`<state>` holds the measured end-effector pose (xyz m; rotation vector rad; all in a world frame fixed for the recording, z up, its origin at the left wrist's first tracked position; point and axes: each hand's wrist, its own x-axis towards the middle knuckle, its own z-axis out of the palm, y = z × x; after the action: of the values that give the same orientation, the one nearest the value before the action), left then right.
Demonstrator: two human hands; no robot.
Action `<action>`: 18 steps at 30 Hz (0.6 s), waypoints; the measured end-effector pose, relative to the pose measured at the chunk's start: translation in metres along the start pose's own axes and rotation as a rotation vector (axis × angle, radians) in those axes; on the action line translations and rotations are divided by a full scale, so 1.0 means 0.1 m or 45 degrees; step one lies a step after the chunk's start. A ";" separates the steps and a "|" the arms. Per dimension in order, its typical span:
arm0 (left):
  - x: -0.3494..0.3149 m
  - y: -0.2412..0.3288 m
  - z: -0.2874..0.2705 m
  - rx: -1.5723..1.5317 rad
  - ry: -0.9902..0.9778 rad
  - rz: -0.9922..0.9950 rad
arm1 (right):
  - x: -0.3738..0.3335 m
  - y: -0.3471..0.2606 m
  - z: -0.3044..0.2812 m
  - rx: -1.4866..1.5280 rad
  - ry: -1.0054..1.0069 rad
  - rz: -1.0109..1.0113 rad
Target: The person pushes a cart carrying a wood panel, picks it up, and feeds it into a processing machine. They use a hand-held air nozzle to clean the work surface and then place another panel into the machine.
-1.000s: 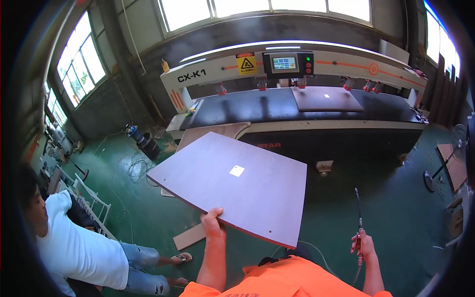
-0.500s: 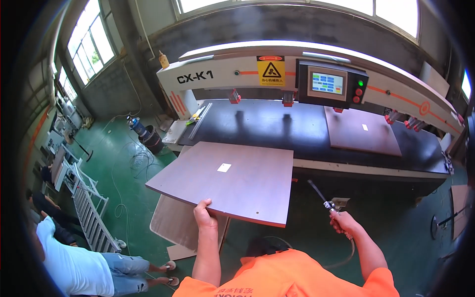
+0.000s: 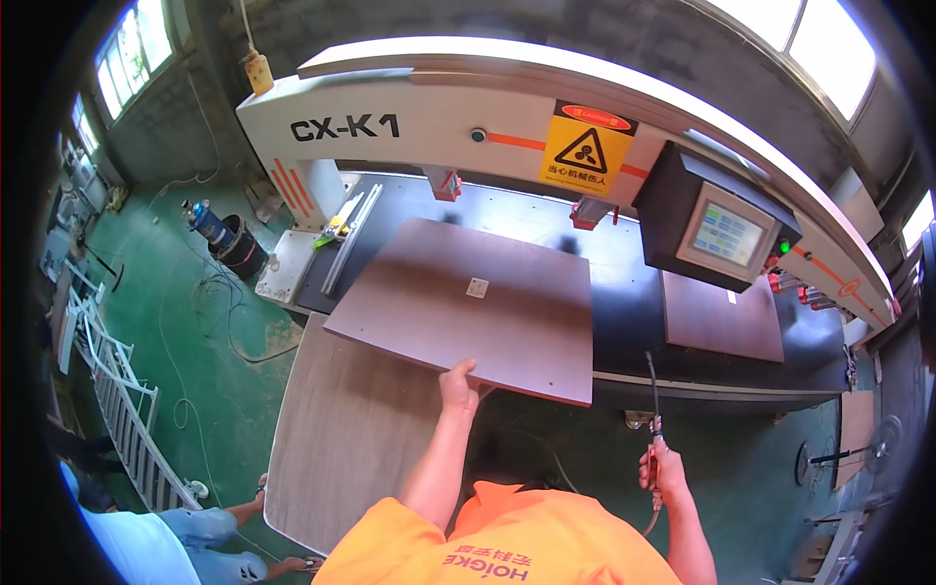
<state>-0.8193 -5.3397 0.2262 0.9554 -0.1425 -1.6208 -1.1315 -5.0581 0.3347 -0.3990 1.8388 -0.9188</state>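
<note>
A flat brown panel [image 3: 507, 312] with a small white label is gripped at its near edge by my left hand [image 3: 459, 387], thumb on top and the other fingers hidden beneath. Its far part reaches over the machine's black bed [image 3: 624, 327]. Off to the right, my right hand [image 3: 664, 468] is closed around an air blow gun [image 3: 654, 429], whose thin dark nozzle points up and away from me. A hose runs down from its handle. Another labelled brown panel [image 3: 721, 322] lies on the bed at the right.
The machine's white beam [image 3: 439, 127] spans the bed, carrying a control screen box [image 3: 721, 229] and red-tipped clamps [image 3: 446, 185]. A wood-topped table [image 3: 341, 429] stands left of me. Another person [image 3: 175, 536], a ladder [image 3: 132, 419] and a black bucket [image 3: 239, 252] are farther left.
The panel in my left hand has moved forward, farther over the bed. My right hand has turned the blow gun more upright. The view has shifted closer to the machine.
</note>
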 end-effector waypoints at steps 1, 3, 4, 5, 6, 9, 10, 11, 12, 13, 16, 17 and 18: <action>0.13 -0.05 -0.01 0.013 -0.049 -0.062 | 0.04 -0.04 0.09 -0.072 -0.020 0.015; 0.34 -0.15 -0.06 0.033 -0.141 -0.179 | 0.15 -0.08 0.26 -0.128 -0.040 0.116; 0.39 -0.14 -0.06 0.069 -0.200 -0.295 | 0.20 -0.09 0.34 -0.086 -0.026 0.108; 0.46 -0.09 -0.08 0.398 -0.294 -0.485 | 0.26 -0.09 0.41 -0.046 -0.012 0.099; 0.51 -0.01 -0.14 0.727 -0.388 -0.674 | 0.31 -0.09 0.46 -0.015 0.010 0.097; 0.49 0.19 0.00 1.865 -0.620 -0.341 | 0.47 -0.18 0.57 0.051 0.043 0.083; 0.52 0.22 -0.04 2.118 -0.657 0.109 | 0.51 -0.20 0.61 0.045 0.029 0.093; 0.56 0.24 -0.08 2.333 -0.684 0.583 | 0.54 -0.21 0.66 0.040 0.016 0.105; 0.70 0.25 -0.10 2.379 -0.821 0.715 | 0.58 -0.21 0.72 0.070 -0.026 0.177; 0.77 0.26 -0.02 2.581 -0.915 0.735 | 0.58 -0.22 0.76 0.046 -0.103 0.201; 1.05 0.29 0.34 3.040 -1.156 0.723 | 0.52 -0.31 0.88 -0.207 -0.305 0.188; 1.13 0.30 0.46 3.103 -1.202 0.661 | 0.54 -0.31 0.90 -0.228 -0.296 0.181; 1.21 0.30 0.56 3.165 -1.249 0.597 | 0.56 -0.31 0.90 -0.172 -0.250 0.164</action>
<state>-0.8292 -5.4759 0.2200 1.2381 -3.1679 -0.4820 -1.0808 -5.1515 0.3032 -0.4334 1.7289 -0.6463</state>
